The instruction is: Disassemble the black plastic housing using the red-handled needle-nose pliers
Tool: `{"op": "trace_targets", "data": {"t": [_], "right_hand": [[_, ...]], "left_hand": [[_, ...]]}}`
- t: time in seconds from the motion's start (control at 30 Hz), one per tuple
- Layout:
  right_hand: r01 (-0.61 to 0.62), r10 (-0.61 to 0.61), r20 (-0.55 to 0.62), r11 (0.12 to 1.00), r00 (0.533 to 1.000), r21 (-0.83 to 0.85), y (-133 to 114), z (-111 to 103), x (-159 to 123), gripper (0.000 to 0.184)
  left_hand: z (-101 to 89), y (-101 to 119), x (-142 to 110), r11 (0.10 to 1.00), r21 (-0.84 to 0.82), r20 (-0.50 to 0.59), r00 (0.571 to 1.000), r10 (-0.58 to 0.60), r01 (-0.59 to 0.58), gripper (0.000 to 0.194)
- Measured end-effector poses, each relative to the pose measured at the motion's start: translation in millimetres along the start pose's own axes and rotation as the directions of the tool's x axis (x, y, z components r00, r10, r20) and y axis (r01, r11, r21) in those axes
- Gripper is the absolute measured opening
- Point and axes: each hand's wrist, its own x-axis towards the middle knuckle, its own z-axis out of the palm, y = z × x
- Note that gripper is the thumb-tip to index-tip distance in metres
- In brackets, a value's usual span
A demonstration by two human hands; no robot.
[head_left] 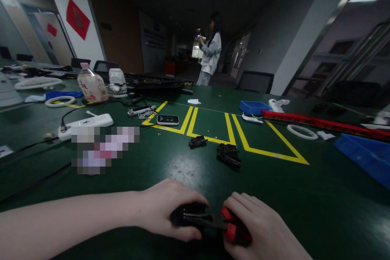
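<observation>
Red-handled pliers point(215, 221), lower centre of frame: the handles are clasped by the right hand's point(258, 223) fingers, and a black piece point(178, 216) by the left hand's point(166, 205). Stiff, moderately heavy handling is expected; the red grips are best held.

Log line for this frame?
left hand: holds black piece | right hand: holds red-handled pliers, nose toward piece | table: more black pieces
</observation>
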Motion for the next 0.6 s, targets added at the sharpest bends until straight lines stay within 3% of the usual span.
{"op": "trace_targets", "data": {"t": [0.13,0.4,0.6], "right_hand": [[-0.017,0.017,0.03,1.0,0.999,0.001,1.0,-0.1,-1.4,0.022],[0.11,-0.119,-0.145,0.992,0.982,-0.068,6.1,-1.8,-6.2,0.03],[0.141,-0.146,-0.15,0.989,0.978,-0.039,6.0,-2.5,-1.5,0.021]], "left_hand": [[-0.3,-0.2,1.1,0.999,0.027,0.004,1.0,-0.027,0.027,0.059],[-1.5,-4.9,1.2,0.999,-0.004,0.027,0.998,0.052,-0.052,0.062],[-8.8,0.8,1.8,0.996,-0.072,0.059,0.997,0.055,-0.051,0.062]]}}
